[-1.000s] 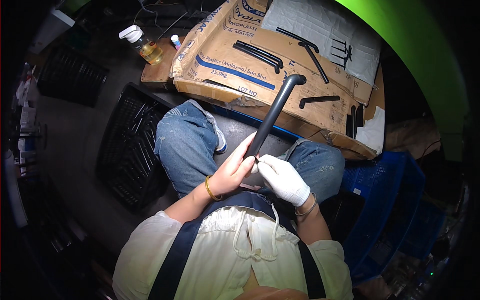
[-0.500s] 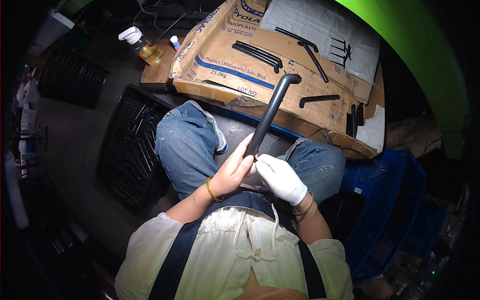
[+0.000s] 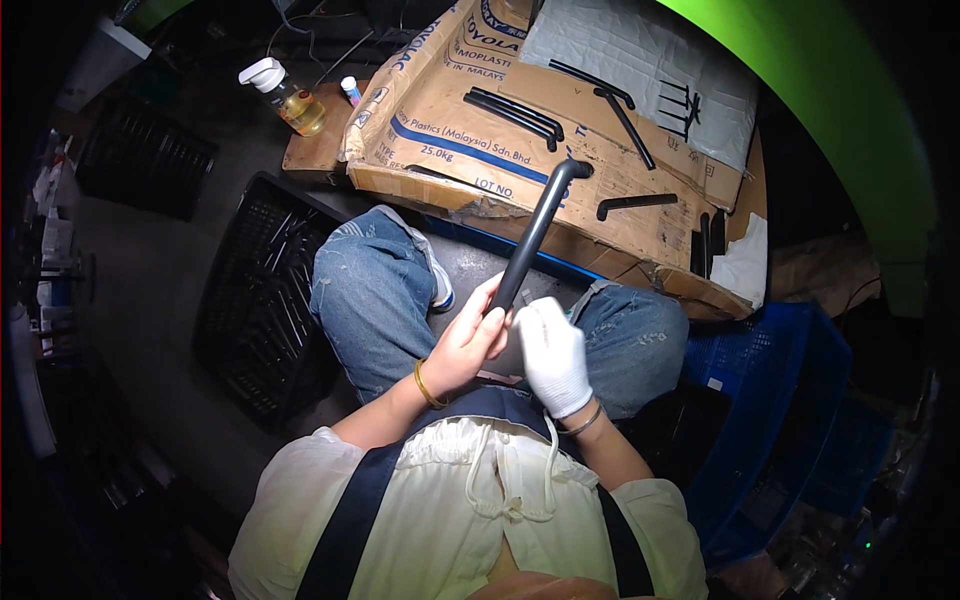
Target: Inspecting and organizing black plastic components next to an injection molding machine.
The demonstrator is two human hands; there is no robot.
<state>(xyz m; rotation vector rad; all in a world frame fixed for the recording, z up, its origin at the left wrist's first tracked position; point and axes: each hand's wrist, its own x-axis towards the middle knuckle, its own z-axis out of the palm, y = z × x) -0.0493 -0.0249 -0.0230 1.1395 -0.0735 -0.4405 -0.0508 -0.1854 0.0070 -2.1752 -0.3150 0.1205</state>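
Note:
My bare left hand (image 3: 470, 332) is wrapped round the lower end of a black bent tube (image 3: 538, 232). The tube slants up and away from me, its bent end over the cardboard. Just right of its lower end is my right hand (image 3: 552, 355) in a white knit glove, fingers pinched together. A small pale bit shows by its fingertips, too small to name. On the cardboard box (image 3: 455, 200) ahead lie more black tubes: a small group (image 3: 515, 115) side by side, two crossing pieces (image 3: 625, 125), and a short bent one (image 3: 637, 202).
A black crate (image 3: 270, 300) full of black tubes stands on the floor at left, another dark crate (image 3: 148, 155) beyond it. Blue crates (image 3: 760, 430) are at right. A bottle (image 3: 290, 100) with a white lid and a small tube-shaped container (image 3: 350, 88) stand on a wooden board (image 3: 310, 150).
My right hand has come off the tube's lower end and turned upright beside it, fingers still pinched. The tube has dipped slightly toward me and left, still in my left hand.

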